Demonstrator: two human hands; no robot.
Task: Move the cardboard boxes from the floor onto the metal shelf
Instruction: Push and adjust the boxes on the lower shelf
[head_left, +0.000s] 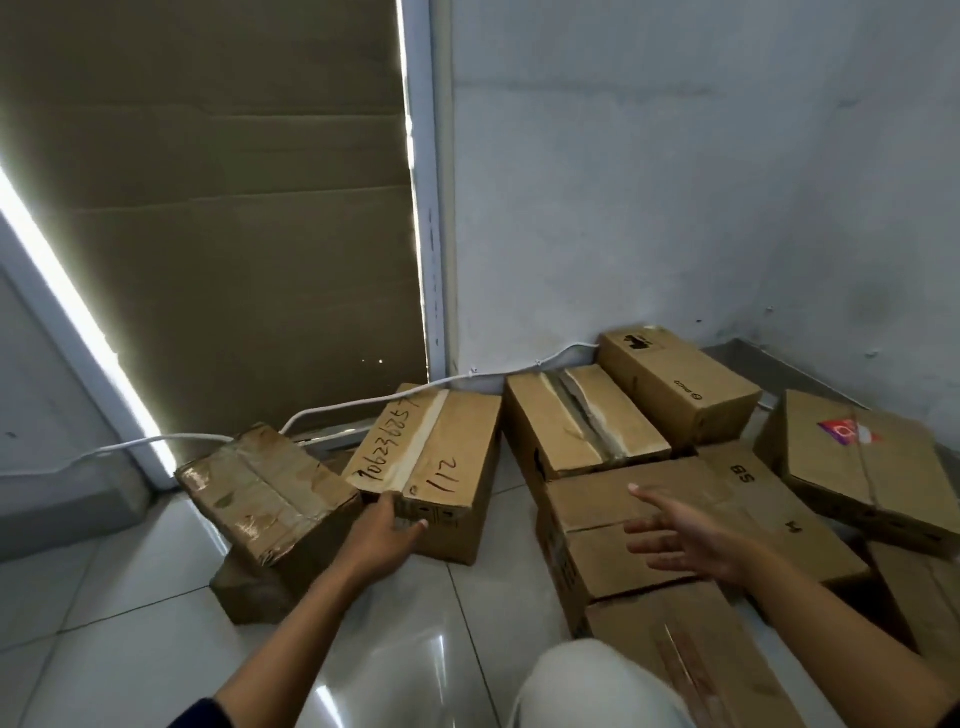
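Several cardboard boxes sit on the tiled floor in the corner; no metal shelf is in view. The left hand has its grip curled round the near bottom corner of the numbered box, thumb on the front face. The right hand hovers open, fingers spread, above the flat box and holds nothing. The numbered box looks stiff and taped shut (weight unknown, probably moderate), and its smooth card may slip, so I judge it best taken with both palms under opposite lower edges, not by the tape
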